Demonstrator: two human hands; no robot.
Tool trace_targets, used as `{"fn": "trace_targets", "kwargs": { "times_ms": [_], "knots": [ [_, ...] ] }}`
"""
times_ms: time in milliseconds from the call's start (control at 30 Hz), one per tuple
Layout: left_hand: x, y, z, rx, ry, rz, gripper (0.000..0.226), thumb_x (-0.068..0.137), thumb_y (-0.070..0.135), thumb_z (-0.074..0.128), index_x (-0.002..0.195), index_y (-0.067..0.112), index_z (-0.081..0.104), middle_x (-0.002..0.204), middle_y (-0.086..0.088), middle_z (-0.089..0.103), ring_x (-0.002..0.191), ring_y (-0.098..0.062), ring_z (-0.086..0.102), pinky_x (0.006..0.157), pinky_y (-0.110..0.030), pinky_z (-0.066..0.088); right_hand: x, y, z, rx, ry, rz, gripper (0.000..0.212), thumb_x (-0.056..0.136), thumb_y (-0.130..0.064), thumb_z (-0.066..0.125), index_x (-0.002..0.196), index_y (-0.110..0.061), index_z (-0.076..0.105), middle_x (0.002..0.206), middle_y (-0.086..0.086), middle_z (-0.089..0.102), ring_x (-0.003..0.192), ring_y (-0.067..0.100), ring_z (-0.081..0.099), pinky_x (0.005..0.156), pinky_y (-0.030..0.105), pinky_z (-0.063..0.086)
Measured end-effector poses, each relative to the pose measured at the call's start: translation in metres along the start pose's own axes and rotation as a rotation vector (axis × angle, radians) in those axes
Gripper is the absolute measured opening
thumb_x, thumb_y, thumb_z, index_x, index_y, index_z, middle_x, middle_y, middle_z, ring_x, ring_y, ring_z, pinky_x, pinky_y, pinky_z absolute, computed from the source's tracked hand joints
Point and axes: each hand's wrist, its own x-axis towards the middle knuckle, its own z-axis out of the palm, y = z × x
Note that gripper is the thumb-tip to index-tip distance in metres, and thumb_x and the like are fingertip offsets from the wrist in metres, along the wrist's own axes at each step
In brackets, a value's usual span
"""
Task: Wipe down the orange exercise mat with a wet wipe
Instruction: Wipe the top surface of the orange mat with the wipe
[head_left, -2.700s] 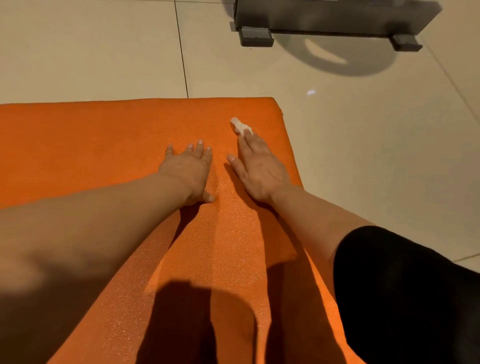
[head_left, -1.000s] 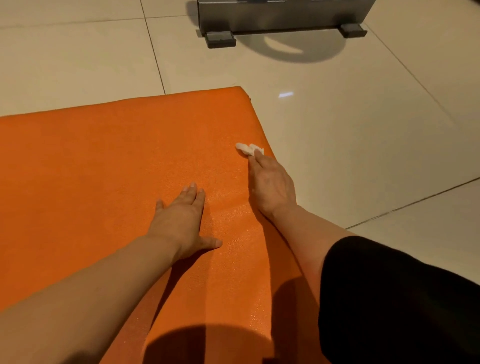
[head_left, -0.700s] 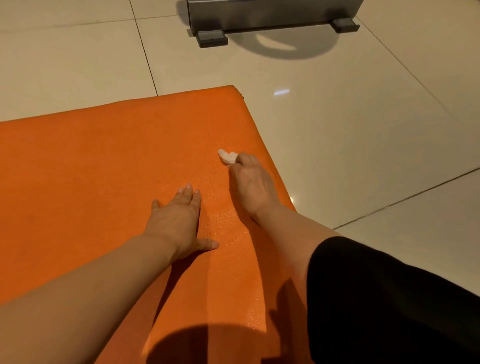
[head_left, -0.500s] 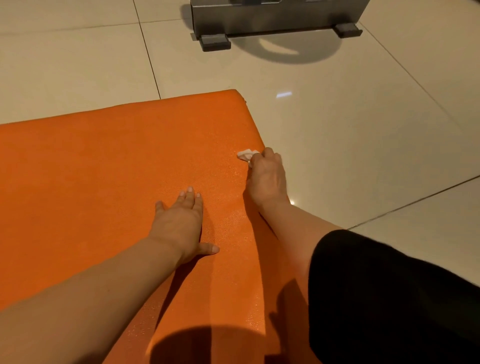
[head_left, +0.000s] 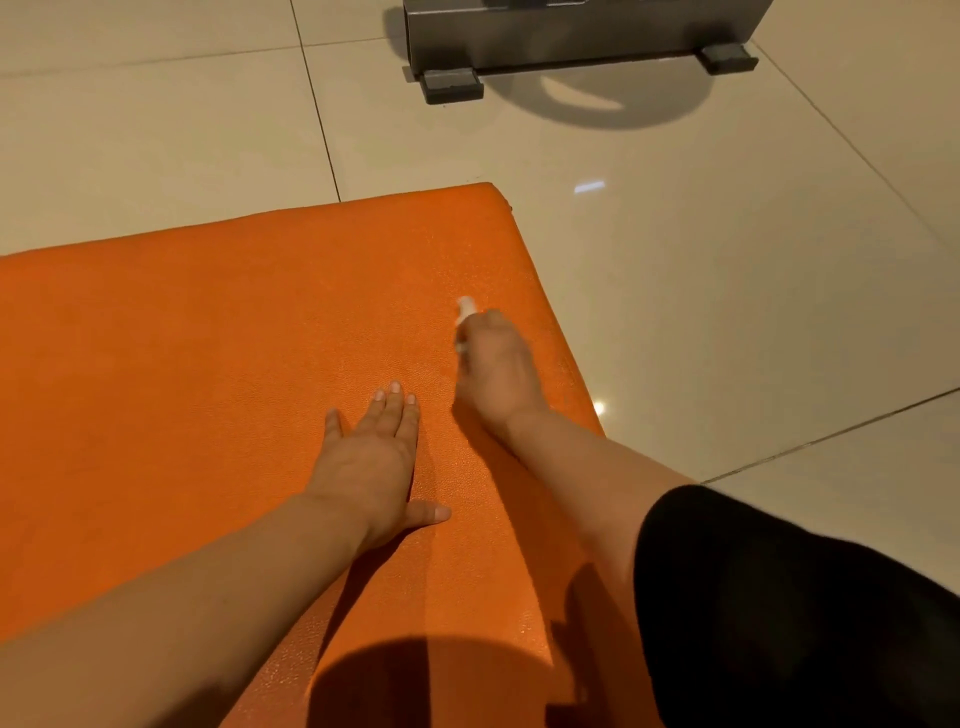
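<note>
The orange exercise mat (head_left: 208, 338) lies on a tiled floor and fills the left and middle of the view. My left hand (head_left: 376, 457) lies flat on it, palm down, fingers straight, thumb out to the right. To its right my right hand (head_left: 498, 369), blurred by motion, presses a small white wet wipe (head_left: 464, 310) against the mat near its right edge. Only a bit of the wipe shows past the fingertips. How the right fingers lie over it is too blurred to read.
Cream floor tiles (head_left: 727, 260) surround the mat on the far and right sides. A grey metal base with two dark feet (head_left: 571, 36) stands on the floor beyond the mat's far corner. A black sleeve (head_left: 805, 623) covers my right upper arm.
My right hand has slid the wipe from the mat's right edge leftward, a little inward on the mat. My left hand stays flat in the same spot.
</note>
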Motion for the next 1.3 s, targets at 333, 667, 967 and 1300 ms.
{"fn": "trace_targets", "kwargs": {
  "times_ms": [333, 667, 967, 1300],
  "knots": [
    [0.001, 0.001, 0.0, 0.0, -0.025, -0.011, 0.117, 0.081, 0.072, 0.049, 0.149, 0.009, -0.022, 0.155, -0.012, -0.029, 0.147, -0.023, -0.016, 0.116, -0.06, 0.002, 0.024, 0.037, -0.026, 0.011, 0.139, 0.294, 0.041, 0.087, 0.008, 0.05, 0.126, -0.003, 0.056, 0.118, 0.017, 0.049, 0.106, 0.032, 0.051, 0.074, 0.024, 0.03],
    [0.001, 0.001, 0.001, -0.054, -0.022, -0.025, 0.118, 0.081, 0.069, 0.053, 0.148, 0.01, -0.024, 0.155, -0.009, -0.031, 0.146, -0.021, -0.019, 0.116, -0.06, -0.001, 0.027, 0.056, -0.031, -0.065, 0.126, 0.209, 0.027, 0.091, -0.001, 0.051, 0.118, -0.001, 0.055, 0.118, 0.019, 0.051, 0.101, 0.033, 0.053, 0.072, 0.026, 0.029],
    [0.002, 0.005, -0.003, -0.028, -0.032, -0.046, 0.12, 0.08, 0.07, 0.054, 0.148, 0.007, -0.022, 0.156, -0.011, -0.028, 0.147, -0.023, -0.016, 0.114, -0.064, 0.001, -0.021, 0.017, -0.005, -0.08, -0.06, -0.168, 0.016, 0.09, -0.003, 0.057, 0.105, -0.001, 0.06, 0.107, 0.017, 0.054, 0.094, 0.034, 0.054, 0.07, 0.031, 0.034],
    [0.001, 0.007, 0.0, -0.1, -0.003, -0.029, 0.12, 0.081, 0.064, 0.059, 0.148, 0.007, -0.023, 0.155, -0.012, -0.03, 0.147, -0.025, -0.017, 0.119, -0.051, 0.007, -0.049, 0.013, -0.007, -0.077, 0.031, -0.115, 0.025, 0.085, -0.002, 0.057, 0.11, 0.002, 0.062, 0.107, 0.017, 0.053, 0.096, 0.033, 0.051, 0.077, 0.032, 0.041]
  ]
}}
